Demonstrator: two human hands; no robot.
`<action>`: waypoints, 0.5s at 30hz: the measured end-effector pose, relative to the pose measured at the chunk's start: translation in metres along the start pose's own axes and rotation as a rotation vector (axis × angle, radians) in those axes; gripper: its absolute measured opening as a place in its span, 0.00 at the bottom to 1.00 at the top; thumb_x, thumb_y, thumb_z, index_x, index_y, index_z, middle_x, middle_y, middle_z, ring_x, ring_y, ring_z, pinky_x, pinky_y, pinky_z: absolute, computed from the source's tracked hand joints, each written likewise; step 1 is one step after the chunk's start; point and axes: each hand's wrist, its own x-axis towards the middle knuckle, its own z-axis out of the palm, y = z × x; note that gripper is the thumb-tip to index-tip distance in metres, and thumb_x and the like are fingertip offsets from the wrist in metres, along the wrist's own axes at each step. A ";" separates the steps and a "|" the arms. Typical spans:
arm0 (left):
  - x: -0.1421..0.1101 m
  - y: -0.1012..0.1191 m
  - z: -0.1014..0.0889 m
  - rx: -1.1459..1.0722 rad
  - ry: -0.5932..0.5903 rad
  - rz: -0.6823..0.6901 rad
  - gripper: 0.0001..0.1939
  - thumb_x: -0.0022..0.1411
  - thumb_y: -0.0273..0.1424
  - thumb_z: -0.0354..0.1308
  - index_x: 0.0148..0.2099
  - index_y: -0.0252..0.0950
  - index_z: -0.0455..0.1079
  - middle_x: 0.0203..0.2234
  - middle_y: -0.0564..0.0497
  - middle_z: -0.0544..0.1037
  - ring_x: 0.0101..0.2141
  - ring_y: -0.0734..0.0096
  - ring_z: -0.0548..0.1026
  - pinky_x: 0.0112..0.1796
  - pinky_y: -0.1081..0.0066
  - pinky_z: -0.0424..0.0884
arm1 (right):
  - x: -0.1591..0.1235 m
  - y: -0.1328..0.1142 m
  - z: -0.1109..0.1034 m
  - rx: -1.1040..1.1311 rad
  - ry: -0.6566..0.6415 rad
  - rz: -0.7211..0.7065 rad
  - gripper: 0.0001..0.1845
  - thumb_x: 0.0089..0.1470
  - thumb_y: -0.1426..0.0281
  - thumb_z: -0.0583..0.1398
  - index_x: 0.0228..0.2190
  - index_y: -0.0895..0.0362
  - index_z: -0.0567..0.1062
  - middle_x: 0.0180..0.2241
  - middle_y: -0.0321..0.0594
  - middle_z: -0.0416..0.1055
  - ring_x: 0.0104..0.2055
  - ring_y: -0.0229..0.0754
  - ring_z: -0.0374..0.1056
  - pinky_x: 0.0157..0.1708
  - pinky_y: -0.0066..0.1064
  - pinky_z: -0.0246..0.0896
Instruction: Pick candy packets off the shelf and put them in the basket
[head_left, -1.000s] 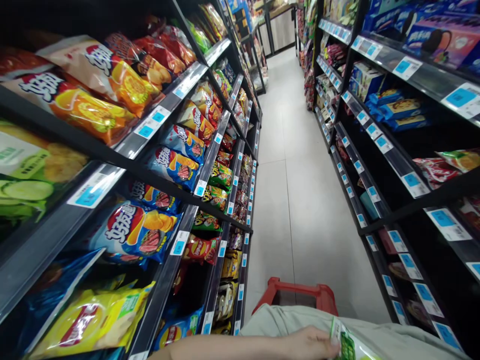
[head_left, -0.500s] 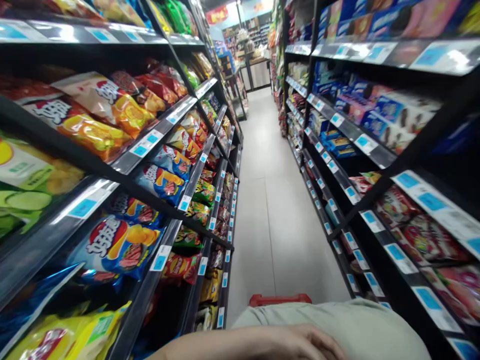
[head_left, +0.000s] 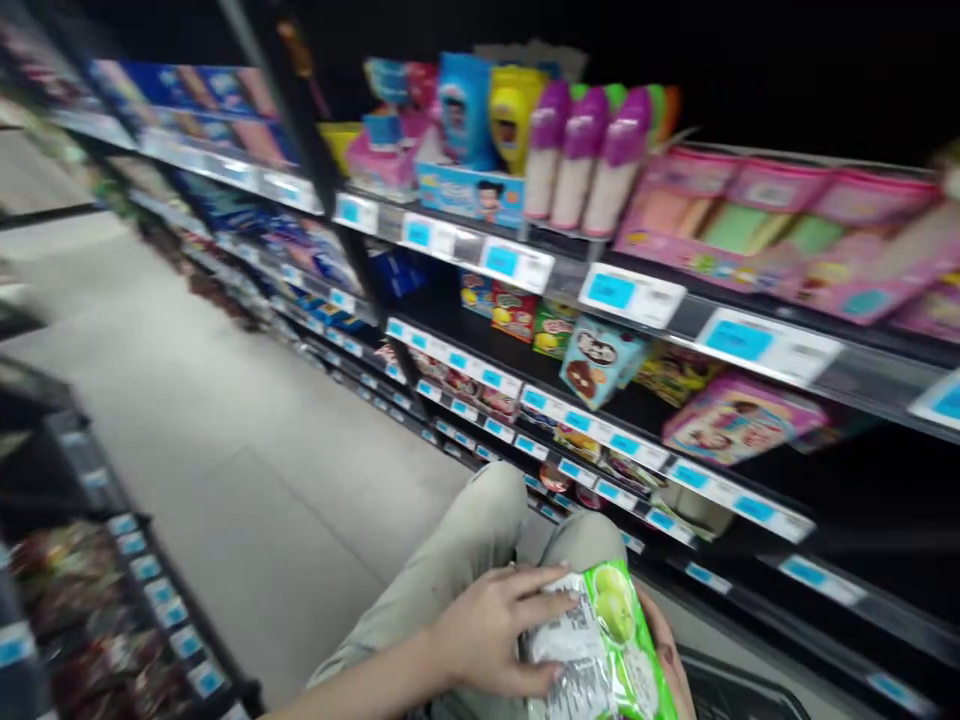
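Note:
A green and silver snack bag (head_left: 600, 645) is low in the view, over my lap. My left hand (head_left: 487, 630) grips its left side, fingers spread across the silver back. Only the fingers of my right hand (head_left: 670, 645) show, curled round the bag's right edge from behind. Below them are my legs in light trousers (head_left: 465, 540). The picture is smeared by motion.
Black shelves (head_left: 570, 290) with blue price tags run along the right, stocked with pink boxes, purple-topped tubes and small sweet packs. A grey tiled aisle floor (head_left: 187, 420) stretches to the left. More shelving (head_left: 90, 580) with dark packets stands at the lower left. A dark basket rim (head_left: 742, 690) sits bottom right.
My view has swung from the crisp shelves on the left to the shelves on the right. The green bag has come up into view, held by both hands.

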 end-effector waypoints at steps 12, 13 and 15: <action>0.039 0.008 0.063 0.465 -0.273 0.497 0.19 0.64 0.34 0.44 0.56 0.37 0.58 0.53 0.49 0.64 0.45 0.64 0.66 0.48 0.64 0.59 | -0.062 0.014 -0.043 -0.096 0.162 0.027 0.17 0.44 0.64 0.61 0.37 0.57 0.76 0.41 0.47 0.71 0.44 0.48 0.67 0.43 0.33 0.62; 0.039 0.003 0.069 0.442 -0.293 0.517 0.19 0.64 0.34 0.45 0.56 0.38 0.58 0.52 0.50 0.65 0.46 0.65 0.66 0.48 0.64 0.59 | -0.064 0.025 -0.043 -0.122 0.179 0.042 0.17 0.44 0.62 0.61 0.36 0.58 0.76 0.40 0.48 0.72 0.43 0.48 0.67 0.42 0.32 0.63; 0.038 -0.012 0.083 0.377 -0.339 0.525 0.18 0.64 0.33 0.46 0.55 0.39 0.59 0.52 0.53 0.66 0.47 0.66 0.65 0.49 0.66 0.58 | -0.068 0.052 -0.042 -0.159 0.231 0.105 0.19 0.43 0.59 0.61 0.33 0.60 0.77 0.36 0.49 0.73 0.36 0.48 0.69 0.35 0.31 0.65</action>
